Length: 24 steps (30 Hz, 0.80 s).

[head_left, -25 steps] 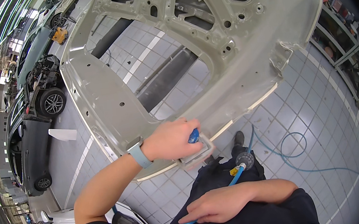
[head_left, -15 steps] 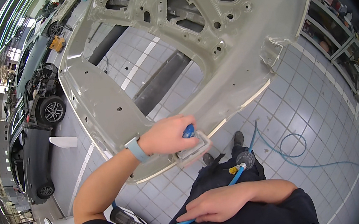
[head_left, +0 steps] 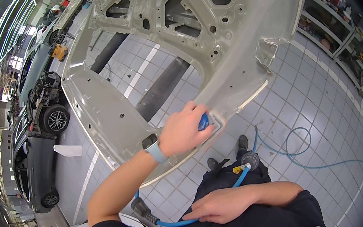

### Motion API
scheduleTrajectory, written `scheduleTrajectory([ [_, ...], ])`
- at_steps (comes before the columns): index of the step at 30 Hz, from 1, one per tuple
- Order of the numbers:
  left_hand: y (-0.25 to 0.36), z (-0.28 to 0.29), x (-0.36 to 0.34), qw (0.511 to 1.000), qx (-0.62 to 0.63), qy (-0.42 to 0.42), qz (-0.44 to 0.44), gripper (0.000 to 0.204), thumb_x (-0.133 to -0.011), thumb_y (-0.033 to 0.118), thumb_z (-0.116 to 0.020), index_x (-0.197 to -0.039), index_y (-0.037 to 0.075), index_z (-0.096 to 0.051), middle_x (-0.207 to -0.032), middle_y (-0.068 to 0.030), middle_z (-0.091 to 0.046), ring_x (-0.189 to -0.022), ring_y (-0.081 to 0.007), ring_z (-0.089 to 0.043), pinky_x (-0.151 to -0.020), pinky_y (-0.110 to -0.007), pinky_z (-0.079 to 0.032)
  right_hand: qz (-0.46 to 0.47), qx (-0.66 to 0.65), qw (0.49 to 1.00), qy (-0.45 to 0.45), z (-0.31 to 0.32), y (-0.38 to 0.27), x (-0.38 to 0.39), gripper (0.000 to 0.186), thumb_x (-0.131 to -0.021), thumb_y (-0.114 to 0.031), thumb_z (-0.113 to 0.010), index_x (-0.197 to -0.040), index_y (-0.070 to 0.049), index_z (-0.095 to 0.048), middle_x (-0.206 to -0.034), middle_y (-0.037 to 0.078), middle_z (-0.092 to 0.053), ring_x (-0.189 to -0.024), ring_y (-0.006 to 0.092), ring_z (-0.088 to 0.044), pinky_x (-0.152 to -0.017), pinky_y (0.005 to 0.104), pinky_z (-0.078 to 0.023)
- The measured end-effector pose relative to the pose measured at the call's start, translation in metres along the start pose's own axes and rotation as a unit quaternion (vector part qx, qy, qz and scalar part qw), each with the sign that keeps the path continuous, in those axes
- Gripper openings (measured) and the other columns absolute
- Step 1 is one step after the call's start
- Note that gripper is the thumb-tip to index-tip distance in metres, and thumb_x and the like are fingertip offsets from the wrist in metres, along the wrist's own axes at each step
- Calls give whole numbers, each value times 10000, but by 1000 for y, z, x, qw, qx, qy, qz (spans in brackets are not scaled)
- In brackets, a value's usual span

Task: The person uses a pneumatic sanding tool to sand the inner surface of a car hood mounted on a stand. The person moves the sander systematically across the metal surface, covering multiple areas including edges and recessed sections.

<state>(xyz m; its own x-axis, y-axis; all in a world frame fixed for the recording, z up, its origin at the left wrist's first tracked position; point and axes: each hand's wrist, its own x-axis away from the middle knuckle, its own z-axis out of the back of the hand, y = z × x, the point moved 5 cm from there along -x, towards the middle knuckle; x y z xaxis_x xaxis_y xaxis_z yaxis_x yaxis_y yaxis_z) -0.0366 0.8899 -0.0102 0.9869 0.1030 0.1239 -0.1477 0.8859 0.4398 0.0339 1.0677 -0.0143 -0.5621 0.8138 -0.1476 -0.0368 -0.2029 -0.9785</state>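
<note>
Blue sanding block (head_left: pixel 203 122) is clamped under the left hand (head_left: pixel 184 129), fingers curled over it, pressed flat on the lower edge of the beige primed car panel (head_left: pixel 112 119). Compared with 0.8 s back, the hand has slid slightly right along that edge, so the stroke is travelling toward the panel corner; that strip is still being worked. Grey-banded watch (head_left: pixel 154 148) on the left wrist. Right hand (head_left: pixel 221 206) is closed loosely on the blue air hose (head_left: pixel 242 177) at waist height, same spot as before. Hose runs out in loops over the grey tiled floor (head_left: pixel 311 103). Dark cars (head_left: pixel 41 148) parked left, shelving (head_left: pixel 337 24) right.
</note>
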Motion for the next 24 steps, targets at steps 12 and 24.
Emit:
scheduleTrajectory([
  [12,2,6,20,997,-13,-73,-28,423,-892,387,-733,-1198,121,-612,-1067,-156,-607,-816,-388,-682,-720,-484,-568,12,13,1000,14,8,1,1,497,-1005,-96,-601,-1492,-27,-531,-1110,191,-634,-1027,398,-665,-839,481,-544],
  [24,-36,3,58,998,-17,-54,-1,395,-902,377,-739,-1163,110,-611,-1028,-174,-590,-800,-386,-680,-715,-458,-572,2,-12,1000,16,-2,6,-43,447,-977,-72,-584,-1419,-9,-587,-1076,210,-660,-1042,404,-671,-866,488,-537],
])
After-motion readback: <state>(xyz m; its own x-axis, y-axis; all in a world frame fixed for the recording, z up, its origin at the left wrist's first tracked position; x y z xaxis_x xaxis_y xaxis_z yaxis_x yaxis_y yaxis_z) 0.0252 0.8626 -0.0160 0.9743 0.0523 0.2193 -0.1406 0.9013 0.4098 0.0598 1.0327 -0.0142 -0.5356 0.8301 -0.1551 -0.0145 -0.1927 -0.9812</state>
